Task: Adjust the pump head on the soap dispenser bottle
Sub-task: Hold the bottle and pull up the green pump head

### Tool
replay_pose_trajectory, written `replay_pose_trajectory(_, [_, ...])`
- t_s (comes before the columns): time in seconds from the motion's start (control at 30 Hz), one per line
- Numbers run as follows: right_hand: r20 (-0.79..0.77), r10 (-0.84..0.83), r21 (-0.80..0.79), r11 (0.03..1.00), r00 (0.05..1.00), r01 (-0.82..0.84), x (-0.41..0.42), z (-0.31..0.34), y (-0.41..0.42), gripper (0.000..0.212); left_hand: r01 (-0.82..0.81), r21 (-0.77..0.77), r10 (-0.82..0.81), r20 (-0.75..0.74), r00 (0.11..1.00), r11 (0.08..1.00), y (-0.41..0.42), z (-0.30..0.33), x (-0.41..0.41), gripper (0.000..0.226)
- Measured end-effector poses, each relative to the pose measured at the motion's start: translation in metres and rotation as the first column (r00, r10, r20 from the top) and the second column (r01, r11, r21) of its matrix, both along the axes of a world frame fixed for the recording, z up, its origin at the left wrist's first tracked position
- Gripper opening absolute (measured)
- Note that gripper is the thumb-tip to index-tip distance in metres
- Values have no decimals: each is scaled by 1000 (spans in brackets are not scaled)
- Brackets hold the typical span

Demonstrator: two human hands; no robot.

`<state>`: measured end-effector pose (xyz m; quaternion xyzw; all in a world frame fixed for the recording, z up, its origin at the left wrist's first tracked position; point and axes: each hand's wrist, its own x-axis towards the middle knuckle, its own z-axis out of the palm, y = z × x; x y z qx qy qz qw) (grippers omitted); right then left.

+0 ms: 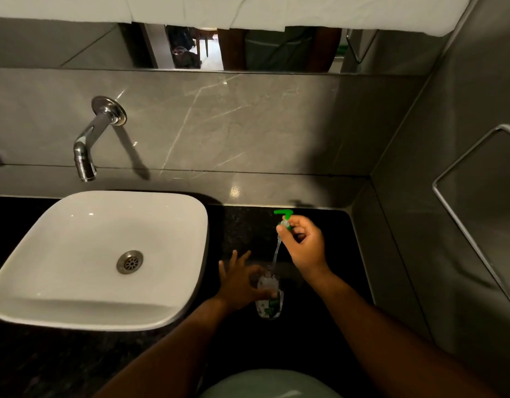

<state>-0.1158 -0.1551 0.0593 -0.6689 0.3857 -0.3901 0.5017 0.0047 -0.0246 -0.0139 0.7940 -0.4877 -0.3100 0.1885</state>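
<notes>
A clear soap dispenser bottle with a green label stands on the black counter, right of the basin. My left hand grips its upper part with thumb and forefinger, the other fingers spread. My right hand holds the green pump head by its collar, lifted well above the bottle. The pump's clear dip tube hangs down, and its lower end reaches into the bottle's mouth. The nozzle points left.
A white square basin sits on the black counter at left, with a chrome wall spout above it. A grey wall closes the right side, bearing a metal frame. A mirror runs along the top.
</notes>
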Motion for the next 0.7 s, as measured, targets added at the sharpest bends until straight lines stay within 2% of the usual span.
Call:
replay_pose_trajectory(0.13, [-91,-21,27,999,996,23,-8,-18,18,21,-11,-6,11,40,999,1000,1,-3,-1,66])
replay_pose_trajectory(0.27, [-1,-54,-34,998,999,54,-7,0,5,20,-17,-10,17,46,999,1000,0,-6,-2,68])
replay_pose_trajectory(0.47, [91,-51,-15,999,995,52,2,31,-14,19,-18,-37,20,56,998,999,0,-8,-3,63])
replay_pose_trajectory(0.63, [3,18,0,1000,1000,-18,-6,-2,8,17,-13,-33,15,53,998,999,0,-7,-2,49])
replay_pose_trajectory(0.7, [-63,50,57,997,997,-47,-10,-20,20,18,-9,-26,11,86,996,1000,-1,-6,-4,54])
